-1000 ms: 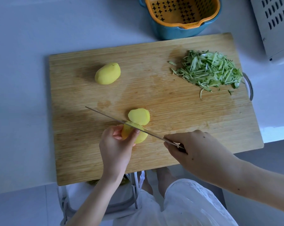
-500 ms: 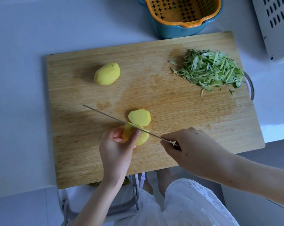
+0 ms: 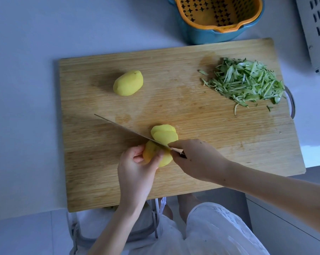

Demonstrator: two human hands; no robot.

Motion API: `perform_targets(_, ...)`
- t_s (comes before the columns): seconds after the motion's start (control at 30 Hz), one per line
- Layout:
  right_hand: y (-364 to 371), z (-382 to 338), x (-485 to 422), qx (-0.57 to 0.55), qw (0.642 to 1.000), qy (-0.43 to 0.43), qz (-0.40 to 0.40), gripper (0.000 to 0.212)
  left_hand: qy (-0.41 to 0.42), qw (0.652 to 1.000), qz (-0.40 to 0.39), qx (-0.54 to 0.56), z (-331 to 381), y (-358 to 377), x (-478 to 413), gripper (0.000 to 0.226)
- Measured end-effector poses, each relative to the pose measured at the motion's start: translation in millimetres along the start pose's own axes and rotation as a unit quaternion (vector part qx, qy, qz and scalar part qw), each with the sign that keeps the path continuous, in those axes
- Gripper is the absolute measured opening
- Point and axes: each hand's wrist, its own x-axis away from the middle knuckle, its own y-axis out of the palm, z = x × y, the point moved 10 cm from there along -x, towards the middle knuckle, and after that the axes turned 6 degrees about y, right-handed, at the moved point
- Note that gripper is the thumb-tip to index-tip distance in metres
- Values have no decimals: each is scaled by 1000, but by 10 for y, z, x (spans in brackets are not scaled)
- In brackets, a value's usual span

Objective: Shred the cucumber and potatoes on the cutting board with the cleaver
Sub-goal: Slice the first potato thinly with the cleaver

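On the wooden cutting board [image 3: 192, 162] my left hand [image 3: 137, 168] grips a peeled yellow potato [image 3: 151, 150] near the front edge. My right hand [image 3: 197, 159] holds the cleaver [image 3: 129, 132] by its handle, the blade seen edge-on and lying across the potato. Two cut potato slices [image 3: 164, 134] lie just behind the blade. A whole peeled potato [image 3: 128, 83] sits at the board's back left. A pile of cucumber shreds [image 3: 247, 81] covers the back right corner.
A blue bowl with an orange strainer insert [image 3: 218, 17] stands behind the board. A grey perforated metal appliance [image 3: 315, 32] is at the far right. The board overhangs the white counter [image 3: 23, 89]; my legs and a stool [image 3: 151, 227] show below.
A second potato slice has fallen onto the first behind the blade. The cleaver and my right hand have slid left, closer to my left hand.
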Motion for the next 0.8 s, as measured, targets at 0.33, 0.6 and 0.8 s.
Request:
perform_targets(0.33, -252, 45, 571, 43, 998, -15, 42, 23, 55, 997, 17, -46, 64, -15, 29, 55)
perform_targets(0.6, -309, 154, 772, 45, 998, 4, 48, 24, 58, 997, 17, -45, 24, -15, 12, 63)
perform_targets(0.8, -288, 162, 722, 35, 999, 2, 32, 30, 72, 996, 15, -52, 45, -17, 23, 76)
